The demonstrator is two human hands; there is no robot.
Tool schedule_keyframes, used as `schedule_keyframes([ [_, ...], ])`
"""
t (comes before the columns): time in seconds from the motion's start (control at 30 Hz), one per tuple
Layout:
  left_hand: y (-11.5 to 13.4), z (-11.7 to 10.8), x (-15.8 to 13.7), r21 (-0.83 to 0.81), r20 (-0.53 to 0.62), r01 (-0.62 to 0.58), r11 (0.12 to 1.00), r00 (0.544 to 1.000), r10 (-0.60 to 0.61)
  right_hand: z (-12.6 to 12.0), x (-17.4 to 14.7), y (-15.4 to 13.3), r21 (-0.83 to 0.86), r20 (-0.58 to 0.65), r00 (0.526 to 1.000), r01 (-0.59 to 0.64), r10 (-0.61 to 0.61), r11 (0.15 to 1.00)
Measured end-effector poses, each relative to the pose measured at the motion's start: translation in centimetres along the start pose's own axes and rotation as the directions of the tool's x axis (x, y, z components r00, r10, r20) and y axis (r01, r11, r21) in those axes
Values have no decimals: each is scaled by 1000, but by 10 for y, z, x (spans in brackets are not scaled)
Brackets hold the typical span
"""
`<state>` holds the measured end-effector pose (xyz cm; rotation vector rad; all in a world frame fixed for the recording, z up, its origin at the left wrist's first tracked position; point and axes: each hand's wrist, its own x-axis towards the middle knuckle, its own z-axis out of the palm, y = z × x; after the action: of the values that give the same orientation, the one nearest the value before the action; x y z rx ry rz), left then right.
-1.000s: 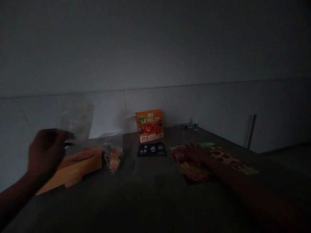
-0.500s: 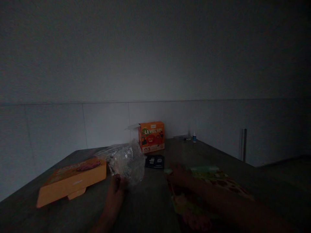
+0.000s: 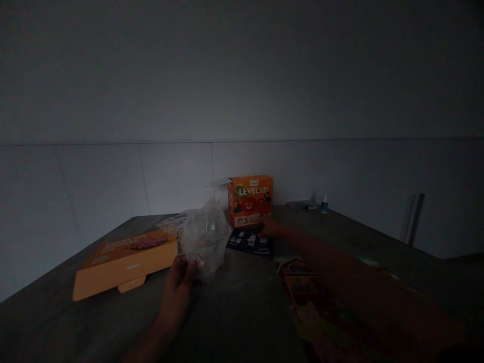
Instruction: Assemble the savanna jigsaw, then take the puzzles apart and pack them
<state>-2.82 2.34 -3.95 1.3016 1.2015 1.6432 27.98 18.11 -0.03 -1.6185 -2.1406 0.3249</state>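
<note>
My left hand [image 3: 183,275] is closed on the lower left edge of a crumpled clear plastic bag [image 3: 206,234]. My right hand [image 3: 271,228] reaches across to the far right edge of a dark printed leaflet [image 3: 247,241]; its fingers look closed on that edge, though the dim light blurs them. Right behind the leaflet stands an orange "LEVEL UP!" box [image 3: 250,201] with its flap open to the left. Under my right forearm lies a colourful printed sheet or board [image 3: 306,297], partly hidden by the arm.
A flat orange box [image 3: 128,267] with a tab sticking out lies to the left, its right end beside the bag. Toward the table's far right corner are a small white-and-blue bottle [image 3: 324,204] and a flat clear packet [image 3: 300,204]. A pale wall [image 3: 174,176] rises behind the table.
My right hand has moved from the printed sheet forward to the leaflet, which now looks wider and shows more panels. My left hand stays at the bag. The whole view has shifted slightly.
</note>
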Motion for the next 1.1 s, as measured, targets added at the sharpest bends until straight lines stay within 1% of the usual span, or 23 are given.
schedule_keyframes([
  [0.07, 2, 1, -1, 0, -19, -16, 1000, 1000, 16, -6, 9, -4, -25, -25, 1000, -11, 11, 1000],
  [0.23, 4, 0, -1, -13, -45, -21, 1000, 999, 20, -18, 36, -15, -75, -184, 980, -84, 69, 994],
  [0.4, 7, 0, -3, 9, -32, -12, 1000, 999, 12, -7, 56, -17, -87, -307, 941, -178, 143, 980],
  [0.53, 9, 1, -2, 40, -57, -1, 999, 998, 3, 2, 71, -21, -76, -362, 919, -199, 159, 977],
  [0.7, 12, 2, -3, 17, -36, 31, 999, 999, -30, 5, 84, -31, -77, -356, 920, -202, 162, 976],
  [0.83, 13, 2, -3, 32, -48, 23, 999, 999, -22, 6, 84, -35, -84, -327, 935, -171, 135, 982],
  [0.9, 13, 1, -3, 41, -45, 12, 999, 999, -10, 5, 80, -37, -90, -312, 945, -137, 103, 987],
  [1.03, 10, 2, -3, 31, -18, 7, 1000, 1000, -6, 6, 75, -43, -99, -247, 969, -29, 3, 995],
  [1.1, 9, 2, -3, 27, -25, 9, 1000, 1000, -8, 7, 76, -48, -97, -218, 975, 11, -32, 995],
])
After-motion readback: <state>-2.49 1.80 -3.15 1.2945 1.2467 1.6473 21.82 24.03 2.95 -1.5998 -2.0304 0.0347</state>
